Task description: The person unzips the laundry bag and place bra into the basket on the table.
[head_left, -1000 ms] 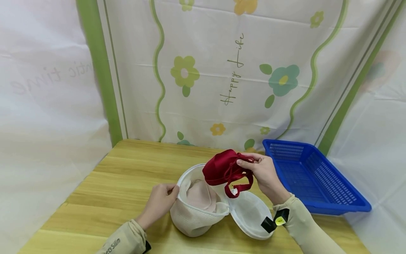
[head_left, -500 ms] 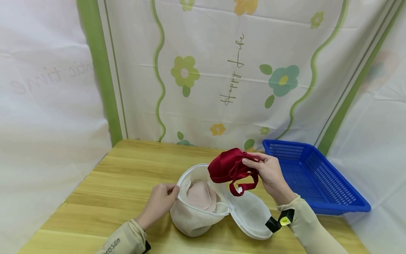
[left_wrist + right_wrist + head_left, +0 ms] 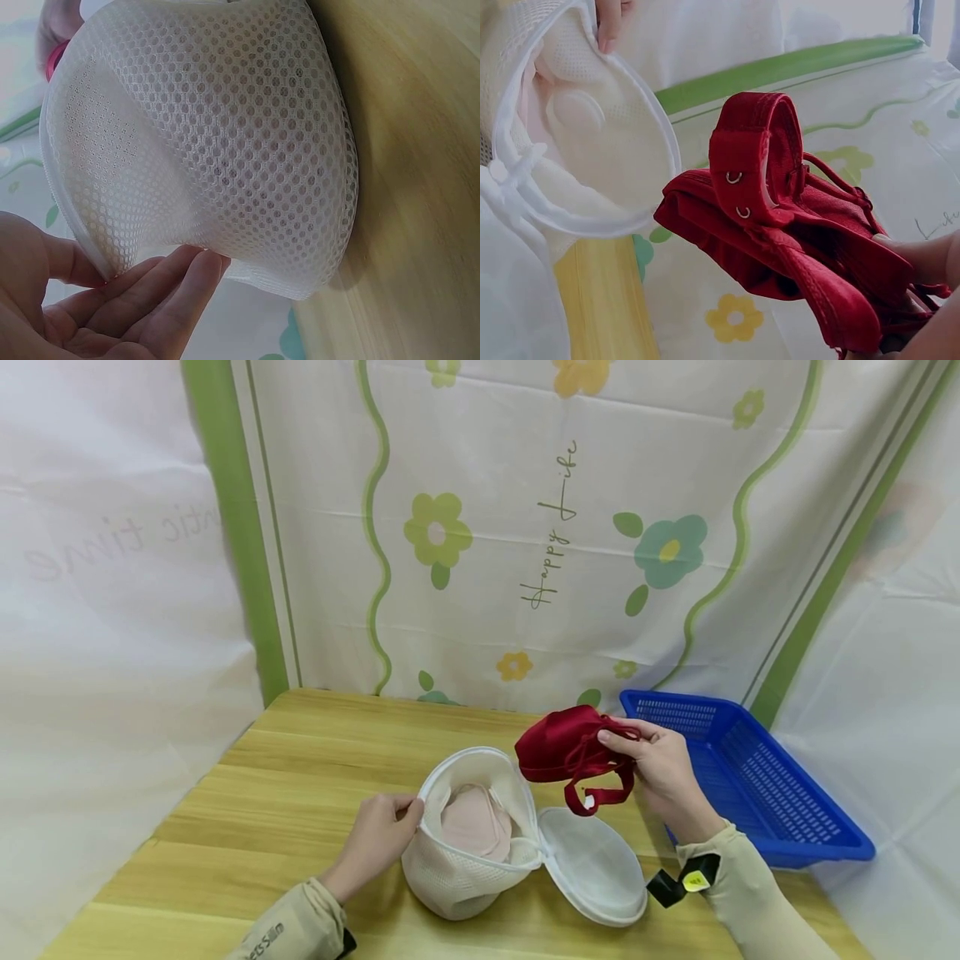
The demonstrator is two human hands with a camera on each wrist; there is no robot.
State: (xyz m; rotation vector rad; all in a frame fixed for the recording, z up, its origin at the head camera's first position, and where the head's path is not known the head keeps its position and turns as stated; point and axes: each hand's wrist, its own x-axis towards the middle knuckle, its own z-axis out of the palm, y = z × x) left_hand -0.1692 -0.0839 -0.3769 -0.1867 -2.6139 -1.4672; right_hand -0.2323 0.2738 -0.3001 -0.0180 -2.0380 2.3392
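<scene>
A white mesh laundry bag (image 3: 465,885) stands on the table with its round mouth unzipped. Inside lies a pale pink padded piece (image 3: 468,822). My left hand (image 3: 382,835) pinches the bag's rim on its left side; in the left wrist view the fingers (image 3: 161,300) grip the mesh edge. Above and right of the mouth, my right hand (image 3: 660,768) holds a folded red bra (image 3: 558,747) by one end, thumb on top. Its looped back band (image 3: 739,172) shows two small metal hooks in the right wrist view.
The bag's round lid (image 3: 592,868) lies folded open to the right on the wooden table (image 3: 300,777). A blue plastic basket (image 3: 795,793) stands at the right, behind my right hand. A patterned curtain (image 3: 480,610) hangs along the table's far edge.
My right hand has carried the red bra rightward and slightly up, away from the bag's mouth, toward the blue basket. The left hand stays at the rim.
</scene>
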